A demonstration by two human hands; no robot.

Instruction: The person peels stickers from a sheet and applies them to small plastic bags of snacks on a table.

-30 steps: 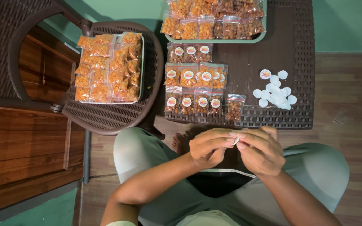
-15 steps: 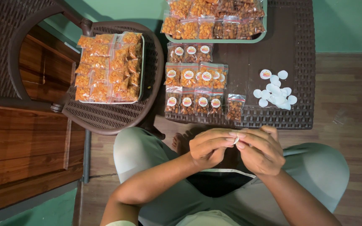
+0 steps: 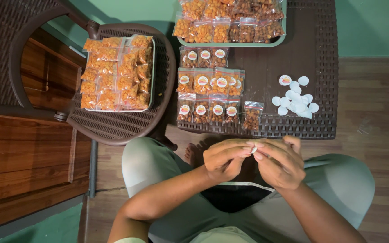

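Both hands, left hand (image 3: 225,158) and right hand (image 3: 279,161), pinch one round white sticker (image 3: 253,149) between fingertips, grip closed, apparently peeling its backing.

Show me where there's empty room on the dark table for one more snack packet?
The dark wicker table is bare between the labelled packets and the round white stickers, and above the stickers beside the green tray. The left side is crowded with packets; the unlabelled packet sits at the front edge.
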